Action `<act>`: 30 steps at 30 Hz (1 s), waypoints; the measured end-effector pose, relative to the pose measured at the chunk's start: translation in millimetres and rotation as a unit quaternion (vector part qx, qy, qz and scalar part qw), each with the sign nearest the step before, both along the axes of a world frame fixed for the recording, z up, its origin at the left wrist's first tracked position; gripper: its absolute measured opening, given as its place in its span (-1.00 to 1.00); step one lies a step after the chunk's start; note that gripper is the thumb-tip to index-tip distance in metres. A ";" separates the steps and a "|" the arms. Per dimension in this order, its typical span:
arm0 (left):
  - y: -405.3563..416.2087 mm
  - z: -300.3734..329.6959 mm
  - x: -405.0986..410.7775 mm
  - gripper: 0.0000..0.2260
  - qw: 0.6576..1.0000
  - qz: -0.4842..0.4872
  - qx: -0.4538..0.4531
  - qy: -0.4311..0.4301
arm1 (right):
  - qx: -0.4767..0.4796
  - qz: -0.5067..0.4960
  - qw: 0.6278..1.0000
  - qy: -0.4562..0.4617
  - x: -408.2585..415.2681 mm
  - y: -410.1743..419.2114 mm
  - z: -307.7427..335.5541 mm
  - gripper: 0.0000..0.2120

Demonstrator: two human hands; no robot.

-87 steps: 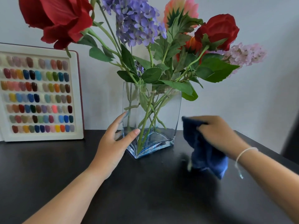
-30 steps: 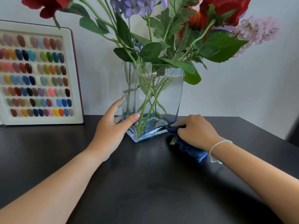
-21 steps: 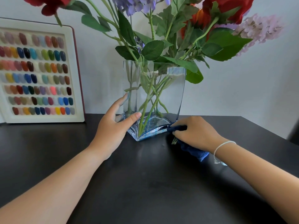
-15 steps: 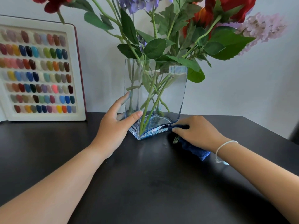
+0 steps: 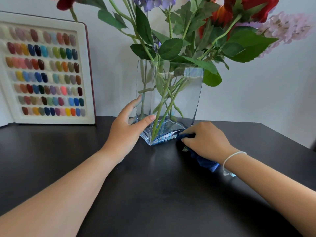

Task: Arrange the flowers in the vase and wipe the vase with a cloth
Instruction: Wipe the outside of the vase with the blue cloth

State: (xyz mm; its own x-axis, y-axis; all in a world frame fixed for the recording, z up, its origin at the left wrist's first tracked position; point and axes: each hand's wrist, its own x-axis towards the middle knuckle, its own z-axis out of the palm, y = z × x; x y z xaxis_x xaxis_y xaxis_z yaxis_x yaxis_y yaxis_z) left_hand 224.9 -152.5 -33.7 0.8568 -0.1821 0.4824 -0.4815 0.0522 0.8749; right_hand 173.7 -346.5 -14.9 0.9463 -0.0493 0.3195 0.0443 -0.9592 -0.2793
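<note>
A clear square glass vase (image 5: 188, 100) with a blue-tinted base stands on the black table (image 5: 153, 194). It holds several flowers (image 5: 179, 31): red, purple, orange and pale pink blooms on green leafy stems. My left hand (image 5: 126, 132) grips the vase's lower left corner, thumb on the front face, fingers on the left side. My right hand (image 5: 206, 141) presses a dark blue cloth (image 5: 203, 159) against the vase's lower right edge at table level. Most of the cloth is hidden under that hand.
A white framed board of coloured nail samples (image 5: 46, 71) leans upright against the wall at the back left. The table's right edge (image 5: 287, 135) runs diagonally behind my right wrist. A plain white wall stands behind the vase.
My right hand brought the cloth down from mid-height beside the vase to its base, where it has stayed for the last second. My left hand keeps its hold. The view tilted downward.
</note>
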 end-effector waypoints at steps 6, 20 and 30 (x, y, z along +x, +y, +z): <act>-0.6 -2.0 2.3 -0.47 1.000 0.015 0.006 -0.004 | -0.007 0.046 0.999 -0.002 -8.1 13.7 0.0 -0.78; -0.6 0.1 -0.1 -0.54 0.998 0.040 0.039 -0.016 | -0.025 0.144 0.989 -0.025 -18.1 48.3 -3.1 -0.70; 0.9 2.0 -3.8 -0.57 0.997 0.025 0.070 -0.037 | -0.039 0.038 0.997 0.058 -8.1 12.9 10.1 -0.79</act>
